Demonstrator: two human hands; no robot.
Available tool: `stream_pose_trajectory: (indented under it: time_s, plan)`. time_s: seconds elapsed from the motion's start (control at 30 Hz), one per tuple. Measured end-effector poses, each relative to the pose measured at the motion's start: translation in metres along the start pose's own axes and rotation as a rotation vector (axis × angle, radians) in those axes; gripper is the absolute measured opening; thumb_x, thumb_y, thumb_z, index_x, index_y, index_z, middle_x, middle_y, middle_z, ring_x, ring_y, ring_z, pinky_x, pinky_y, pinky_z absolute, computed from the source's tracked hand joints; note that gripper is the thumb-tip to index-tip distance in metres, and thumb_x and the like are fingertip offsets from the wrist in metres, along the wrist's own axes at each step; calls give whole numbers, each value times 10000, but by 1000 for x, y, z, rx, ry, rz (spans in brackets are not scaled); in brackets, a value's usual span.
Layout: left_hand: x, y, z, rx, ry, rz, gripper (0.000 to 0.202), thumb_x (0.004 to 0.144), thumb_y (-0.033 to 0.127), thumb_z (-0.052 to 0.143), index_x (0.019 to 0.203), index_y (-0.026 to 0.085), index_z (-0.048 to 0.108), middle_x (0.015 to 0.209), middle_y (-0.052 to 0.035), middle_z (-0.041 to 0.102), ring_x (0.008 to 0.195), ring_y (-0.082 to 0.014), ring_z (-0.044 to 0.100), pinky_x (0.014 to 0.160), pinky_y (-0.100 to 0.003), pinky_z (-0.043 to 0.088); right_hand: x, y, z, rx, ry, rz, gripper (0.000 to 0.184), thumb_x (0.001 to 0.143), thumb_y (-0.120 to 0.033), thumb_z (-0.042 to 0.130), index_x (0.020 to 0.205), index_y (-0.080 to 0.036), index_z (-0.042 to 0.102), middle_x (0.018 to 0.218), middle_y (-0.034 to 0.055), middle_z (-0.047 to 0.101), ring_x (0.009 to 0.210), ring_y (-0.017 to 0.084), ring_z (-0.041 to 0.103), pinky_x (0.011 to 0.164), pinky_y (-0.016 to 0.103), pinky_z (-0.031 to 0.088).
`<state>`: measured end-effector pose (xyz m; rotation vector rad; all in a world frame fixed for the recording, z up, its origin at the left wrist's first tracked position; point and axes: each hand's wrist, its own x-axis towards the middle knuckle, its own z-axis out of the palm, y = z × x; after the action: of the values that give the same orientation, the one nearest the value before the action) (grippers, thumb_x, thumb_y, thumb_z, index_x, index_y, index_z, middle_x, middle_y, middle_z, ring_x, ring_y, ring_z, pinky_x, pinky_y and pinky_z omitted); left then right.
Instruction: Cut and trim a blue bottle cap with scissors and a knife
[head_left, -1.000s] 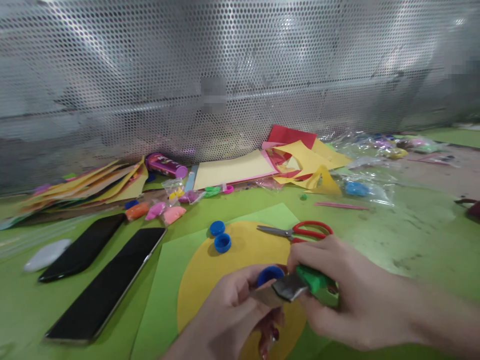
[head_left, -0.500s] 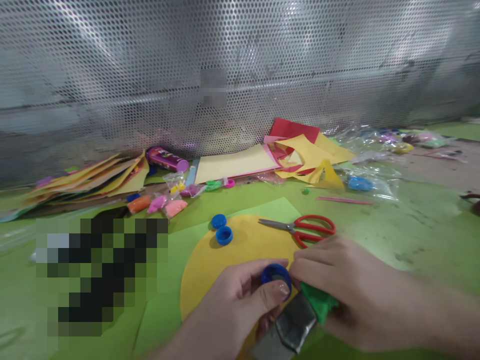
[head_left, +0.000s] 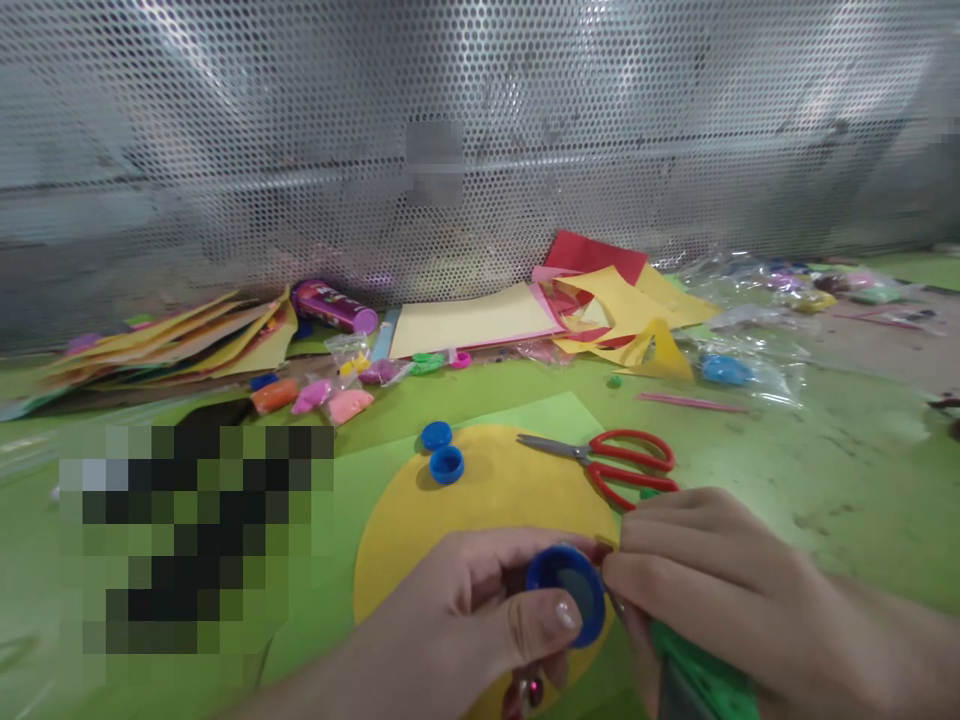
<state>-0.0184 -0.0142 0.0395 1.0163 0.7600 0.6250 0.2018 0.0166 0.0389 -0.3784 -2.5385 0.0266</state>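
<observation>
My left hand is closed around a dark blue bottle cap, with its thumb across the near rim and the hollow side facing me. Right beside the cap, my right hand has its fingers curled around a green and dark-grey object, mostly covered, whose kind I cannot make out. Below both hands lies a yellow paper circle on a light green sheet. Two smaller blue caps rest at the circle's upper left edge. Red-handled scissors lie across its upper right edge.
Behind stands a perforated metal panel. Along its foot are coloured paper sheets, yellow scraps, a purple canister and small clay packets. A pink stick lies right. A pixelated patch hides part of the left side.
My right hand has moved right and slightly down with the green and dark-grey object, now more hidden. My left hand has tilted the cap, so its inside shows more.
</observation>
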Motion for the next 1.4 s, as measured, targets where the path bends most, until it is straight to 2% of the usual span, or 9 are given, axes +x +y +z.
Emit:
stream_pose_trajectory:
  time_s: [0.13, 0.33, 0.5, 0.6, 0.77, 1.0, 1.17, 1.27, 1.4]
  plan:
    - [0, 4, 0, 13, 39, -8, 661, 682, 674, 767, 1130, 190, 742, 651, 49, 506, 525, -54, 406, 510, -155, 371, 2, 0, -2, -11, -19, 0, 289, 1074, -298, 245, 1030, -179, 504, 737, 14, 565, 602, 170, 523, 566, 318, 395]
    - [-4, -3, -5, 79, 117, 2, 632, 740, 584, 769, 1240, 205, 694, 735, 4, 600, 585, -105, 486, 582, -219, 450, 10, -4, -8, -18, -97, 49, 129, 969, -172, 401, 1005, -165, 524, 787, 46, 628, 659, 179, 585, 605, 319, 435]
    - [-6, -6, -5, 180, 163, 21, 521, 782, 432, 748, 1269, 255, 686, 818, 2, 665, 626, -120, 521, 595, -217, 470, 14, -9, -11, -77, -160, 24, 308, 1050, -214, 280, 969, -140, 568, 731, 36, 599, 596, 181, 512, 536, 323, 380]
    - [-9, -4, -6, 304, 175, 73, 467, 813, 390, 720, 1270, 305, 687, 1103, -8, 742, 899, -197, 652, 797, -267, 514, 14, -10, -12, -90, -198, 3, 406, 1067, -249, 222, 922, -139, 585, 742, 45, 595, 608, 192, 515, 538, 336, 383]
    - [-10, -2, -9, 477, 191, 146, 473, 838, 457, 702, 1295, 340, 661, 1308, 13, 694, 1218, -282, 603, 1073, -358, 414, 18, -11, -13, -130, -250, -41, 473, 1050, -198, 192, 857, -132, 619, 700, 49, 585, 563, 195, 492, 503, 341, 384]
    - [-8, 0, -4, 543, 226, 159, 458, 828, 392, 699, 1274, 291, 683, 1293, -1, 705, 1208, -276, 629, 1061, -316, 436, 18, -18, -10, -251, -194, -84, 439, 1006, -55, 251, 861, -134, 658, 708, 49, 636, 600, 191, 576, 574, 340, 446]
    - [-7, 0, -3, 567, 215, 120, 484, 824, 367, 680, 1292, 244, 675, 1315, -33, 692, 1233, -291, 603, 1084, -348, 416, 6, -18, 3, -272, -126, -66, 462, 1022, -70, 262, 677, -178, 549, 607, 15, 528, 493, 155, 427, 489, 320, 337]
    - [-6, -3, -4, 432, 142, 41, 532, 828, 380, 683, 1334, 224, 637, 1321, -65, 678, 1231, -310, 588, 1060, -398, 428, 6, -16, 9, -288, -16, -107, 486, 1020, -59, 239, 681, -168, 570, 606, 9, 527, 488, 146, 412, 498, 321, 357]
    - [-6, -3, -2, 181, 41, -11, 501, 818, 425, 711, 1260, 193, 675, 1056, -61, 719, 1005, -261, 634, 890, -349, 487, 9, -16, 8, -266, 63, -51, 421, 998, -35, 295, 734, -164, 597, 610, -5, 556, 519, 146, 452, 538, 340, 397]
